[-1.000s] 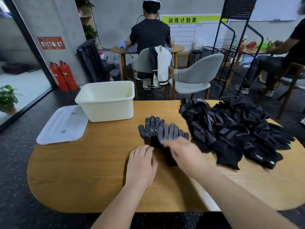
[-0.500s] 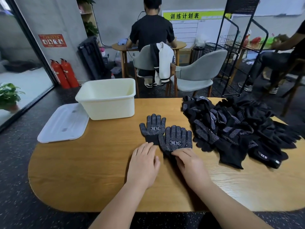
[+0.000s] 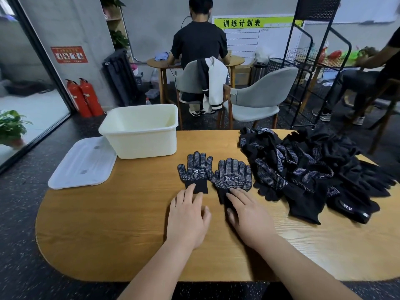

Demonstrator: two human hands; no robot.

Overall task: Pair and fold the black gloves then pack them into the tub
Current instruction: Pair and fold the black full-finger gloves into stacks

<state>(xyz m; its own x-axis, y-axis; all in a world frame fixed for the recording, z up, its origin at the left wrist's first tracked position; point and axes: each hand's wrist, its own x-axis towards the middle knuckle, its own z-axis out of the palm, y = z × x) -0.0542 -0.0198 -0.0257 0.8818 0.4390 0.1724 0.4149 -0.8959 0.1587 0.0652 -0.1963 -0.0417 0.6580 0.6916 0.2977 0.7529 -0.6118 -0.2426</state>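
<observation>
A white lid [image 3: 83, 163] lies on the wooden table's [image 3: 108, 234] left end, and beyond stand two red extinguishers [image 3: 85, 98] by the wall, a potted plant [image 3: 12, 126] far left, a grey chair [image 3: 259, 96], a jacket [image 3: 214, 83] draped over a second chair [image 3: 188, 79] behind a seated person [image 3: 199, 44], and a black rack [image 3: 318, 7].

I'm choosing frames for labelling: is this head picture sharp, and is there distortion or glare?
Head view: the left hand, right hand and two dotted black gloves are sharp; the wide-angle lens slants the black metal rack and dark door frame; daylight nearly washes out the pale floor at left.
</observation>
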